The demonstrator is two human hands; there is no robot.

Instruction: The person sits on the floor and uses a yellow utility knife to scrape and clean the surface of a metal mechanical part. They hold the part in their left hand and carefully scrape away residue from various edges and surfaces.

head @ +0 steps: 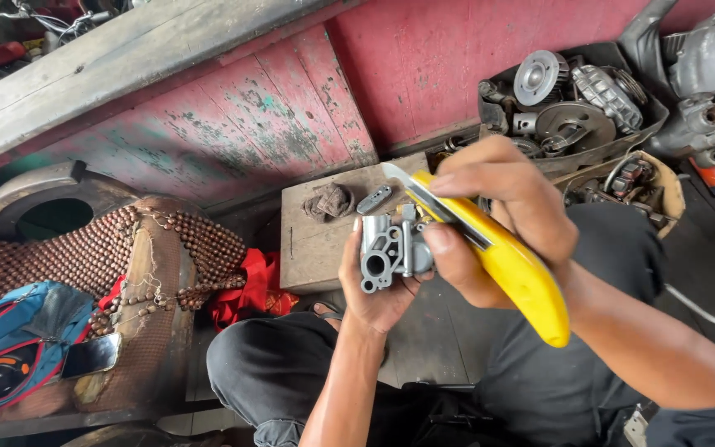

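My left hand [378,291] holds a small grey cast-metal engine part [392,249] upright, fingers wrapped behind it. My right hand [498,211] grips a yellow utility knife [516,273] with its blade [397,175] extended up and to the left, passing just above and behind the metal part. The right thumb presses against the part's right side. Both hands hover over my knees, in front of a low wooden block [312,240].
On the wooden block lie a crumpled dirty rag [328,200] and a small grey metal piece [374,199]. A box of engine parts [568,103] stands at the back right. A wooden-bead seat cover [117,248], a blue bag [18,343] and a red cloth [246,290] lie on the left.
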